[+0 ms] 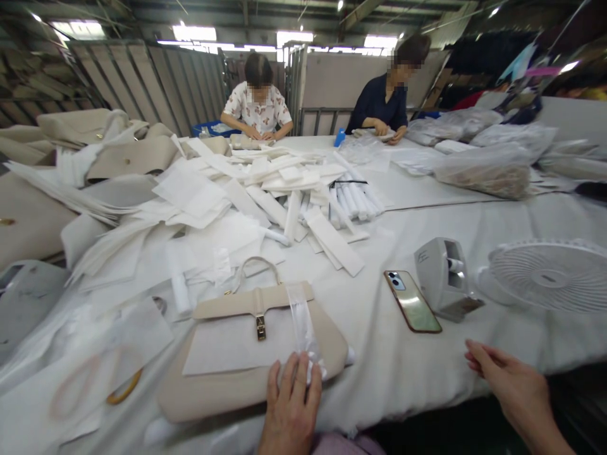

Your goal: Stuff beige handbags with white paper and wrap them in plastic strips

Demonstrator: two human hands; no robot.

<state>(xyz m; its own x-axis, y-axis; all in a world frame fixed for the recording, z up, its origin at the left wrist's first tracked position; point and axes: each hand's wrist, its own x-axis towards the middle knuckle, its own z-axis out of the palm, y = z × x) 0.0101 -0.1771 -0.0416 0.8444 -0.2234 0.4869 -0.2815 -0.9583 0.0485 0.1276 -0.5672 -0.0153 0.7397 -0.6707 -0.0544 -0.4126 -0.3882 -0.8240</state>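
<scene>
Head view: beige handbag (222, 393) flat on the white-covered table (384, 373), left hand (291, 398) on it.
Handbag lies clasp (260, 327) up, handle (260, 259) pointing away from the wearer; long axis runs left to right, right end slanting a little farther off. White sheet (218, 347) on its front below the flap; clear plastic strip (300, 316) crosses flap and front right of the clasp. Left hand laid flat, fingers extended and slightly spread, on the near right part of the bag, touching the strip's near end; most of the bag extends to its left. Right hand (515, 382) well apart, to the bag's right, near the table edge; thumb and fingers close together, cannot tell whether anything is held.
</scene>
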